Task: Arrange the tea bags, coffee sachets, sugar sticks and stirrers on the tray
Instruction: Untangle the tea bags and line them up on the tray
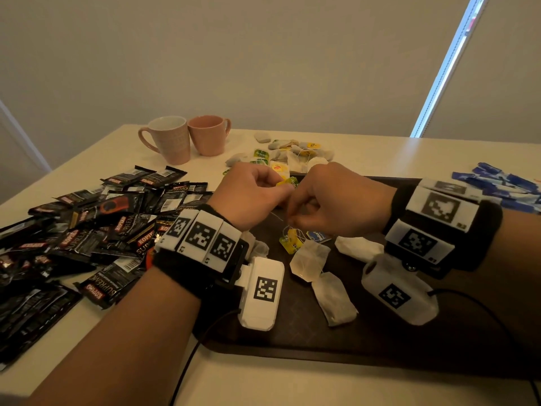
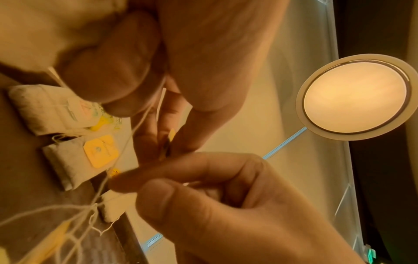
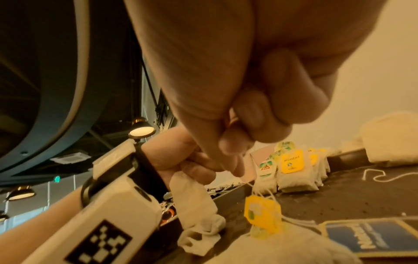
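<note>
Left hand (image 1: 251,194) and right hand (image 1: 330,200), mid-frame over tray (image 1: 380,341), each pinching tangled strings (image 2: 126,142); bags (image 1: 310,259) just below. Best to tease apart slowly, without yanking tags off.

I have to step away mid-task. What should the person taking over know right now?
Left hand pinches a yellow tag; right hand pinches the tangled strings above the tray.
On the tray: a few tea bags.
Off it: more tea bags behind, coffee sachets left, blue sticks right.
Left: untangle, then arrange everything. No stirrers visible.
</note>
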A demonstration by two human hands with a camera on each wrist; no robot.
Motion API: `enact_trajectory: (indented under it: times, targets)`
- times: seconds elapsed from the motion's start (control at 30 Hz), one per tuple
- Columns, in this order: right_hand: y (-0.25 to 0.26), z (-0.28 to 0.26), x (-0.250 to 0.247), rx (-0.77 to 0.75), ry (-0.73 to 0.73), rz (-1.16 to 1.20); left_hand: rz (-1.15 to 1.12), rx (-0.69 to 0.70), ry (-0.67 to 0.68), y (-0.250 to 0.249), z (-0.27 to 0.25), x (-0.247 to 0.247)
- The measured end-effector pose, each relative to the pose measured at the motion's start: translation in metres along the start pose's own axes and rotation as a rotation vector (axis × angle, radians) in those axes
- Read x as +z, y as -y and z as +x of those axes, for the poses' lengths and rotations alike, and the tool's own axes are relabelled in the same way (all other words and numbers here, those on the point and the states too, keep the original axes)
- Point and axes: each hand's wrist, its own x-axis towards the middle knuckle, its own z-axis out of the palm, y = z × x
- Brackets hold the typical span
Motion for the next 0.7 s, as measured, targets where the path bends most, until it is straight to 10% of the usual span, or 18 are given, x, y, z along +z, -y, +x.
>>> enact_trajectory:
  times: [0.7]
  targets:
    - [0.005, 0.018, 0.01, 0.177, 0.106, -0.158, 0.074, -0.019, -0.013, 0.002, 0.003, -0.001]
